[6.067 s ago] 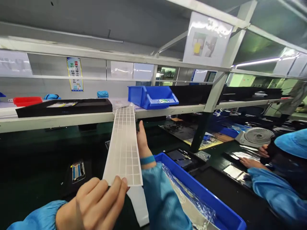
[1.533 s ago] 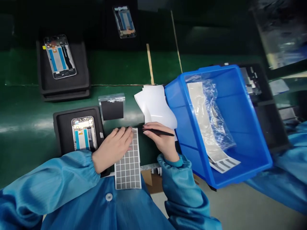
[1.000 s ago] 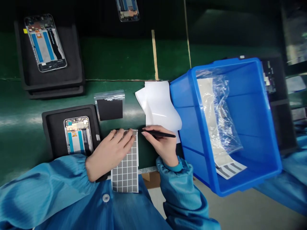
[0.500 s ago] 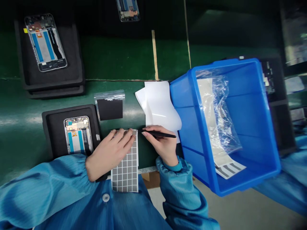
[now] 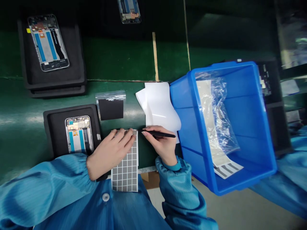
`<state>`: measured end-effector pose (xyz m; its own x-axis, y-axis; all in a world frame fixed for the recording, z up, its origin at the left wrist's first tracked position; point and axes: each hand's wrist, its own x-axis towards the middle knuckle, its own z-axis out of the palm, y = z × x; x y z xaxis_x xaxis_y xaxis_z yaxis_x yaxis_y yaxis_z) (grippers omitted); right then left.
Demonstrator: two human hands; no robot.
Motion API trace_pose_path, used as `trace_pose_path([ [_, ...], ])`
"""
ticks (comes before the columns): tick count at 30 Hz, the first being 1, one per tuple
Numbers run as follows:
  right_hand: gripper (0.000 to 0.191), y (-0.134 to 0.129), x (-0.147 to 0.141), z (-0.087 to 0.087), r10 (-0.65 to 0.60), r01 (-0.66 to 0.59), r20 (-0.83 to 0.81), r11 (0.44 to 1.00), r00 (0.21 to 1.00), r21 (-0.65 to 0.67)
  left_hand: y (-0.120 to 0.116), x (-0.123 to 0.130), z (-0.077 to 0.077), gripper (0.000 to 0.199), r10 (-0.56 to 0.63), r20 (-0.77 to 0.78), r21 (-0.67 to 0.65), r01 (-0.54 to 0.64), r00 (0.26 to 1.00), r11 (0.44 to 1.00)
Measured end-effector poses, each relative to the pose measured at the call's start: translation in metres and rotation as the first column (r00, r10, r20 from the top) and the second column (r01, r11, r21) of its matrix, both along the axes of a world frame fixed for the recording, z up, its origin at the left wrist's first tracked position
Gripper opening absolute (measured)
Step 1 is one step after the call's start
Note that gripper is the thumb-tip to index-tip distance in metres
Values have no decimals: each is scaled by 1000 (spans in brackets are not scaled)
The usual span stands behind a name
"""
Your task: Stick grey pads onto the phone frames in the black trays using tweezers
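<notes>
Well, the dark green bench mat [image 5: 134, 60] runs across the frame and carries everything here. At the upper left lies a black foam tray [image 5: 76, 54] with a phone frame with blue strips [image 5: 48, 43], and at the top edge a second phone frame [image 5: 129, 11] is cut off. Lower, a smaller black foam tray [image 5: 56, 127] holds a third phone frame [image 5: 78, 134], just beside the person's left hand [image 5: 109, 155], which comes from a blue sleeve [image 5: 43, 191]. Its fingers are curled and rest on the top of a white sheet with a grid of grey square pads [image 5: 125, 172], hiding that part; I cannot tell if they grip it. Above lies a clear bag with a black sheet [image 5: 110, 109]. The right hand [image 5: 163, 145] is closed on slim black tweezers [image 5: 159, 133], their tip near the grid sheet's top edge. Behind it are loose white sheets [image 5: 158, 107], touching a blue plastic bin [image 5: 192, 134] that holds a crumpled clear bag [image 5: 216, 115] and a strip with grey bars [image 5: 227, 169]. At the far right, a co-worker's blue sleeve [image 5: 287, 182] is partly out of frame.
</notes>
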<state>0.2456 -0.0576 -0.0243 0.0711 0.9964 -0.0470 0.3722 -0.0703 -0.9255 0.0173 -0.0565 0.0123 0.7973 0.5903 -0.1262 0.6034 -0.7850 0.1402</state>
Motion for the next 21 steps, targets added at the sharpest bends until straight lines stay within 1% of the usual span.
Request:
trace_pose_path([
  [5, 11, 1, -1, 1, -16, 16, -1, 1000, 1000, 15, -1, 0, -1, 46, 14, 22, -17, -14, 1000, 1000],
  [14, 11, 0, -1, -2, -26, 25, 13, 999, 1000, 35, -1, 0, -1, 44, 6, 3, 32, -6, 1000, 999],
  [21, 12, 0, -3, -1, -71, 72, -32, 997, 997, 33, -4, 1, -1, 45, 19, -2, 52, -19, 1000, 998],
])
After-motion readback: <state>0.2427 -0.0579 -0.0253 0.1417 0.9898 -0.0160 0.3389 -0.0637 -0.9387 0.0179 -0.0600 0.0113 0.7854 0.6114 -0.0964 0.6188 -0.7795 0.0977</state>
